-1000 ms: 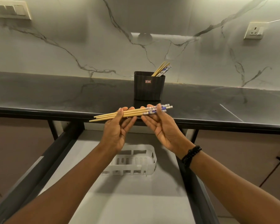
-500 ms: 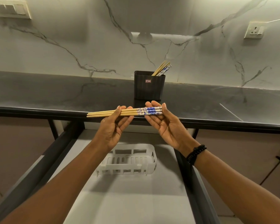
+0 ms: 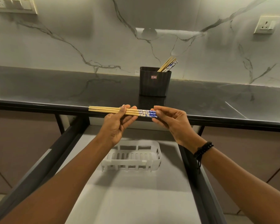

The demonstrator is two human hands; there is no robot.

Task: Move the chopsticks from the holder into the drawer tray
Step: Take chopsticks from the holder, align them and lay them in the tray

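A bundle of wooden chopsticks [image 3: 103, 109] with blue-and-white patterned ends lies level in both my hands, over the counter's front edge. My left hand [image 3: 116, 125] grips the plain middle with thumb on top. My right hand [image 3: 171, 122] pinches the patterned ends. A black holder [image 3: 154, 84] stands on the dark counter behind, with several more chopsticks [image 3: 168, 65] leaning out to the right. Below my hands a white slotted tray [image 3: 136, 159] sits in the open drawer [image 3: 136, 199].
The dark counter [image 3: 55, 88] runs the full width, with a marble wall behind. Dark drawer rails [image 3: 44, 160] flank the drawer on both sides. A switch panel [image 3: 17, 5] and a socket [image 3: 265, 25] are on the wall.
The bundle has levelled out and shifted slightly left. My right hand has slid toward the patterned tips and now pinches them, while my left thumb lies over the middle.
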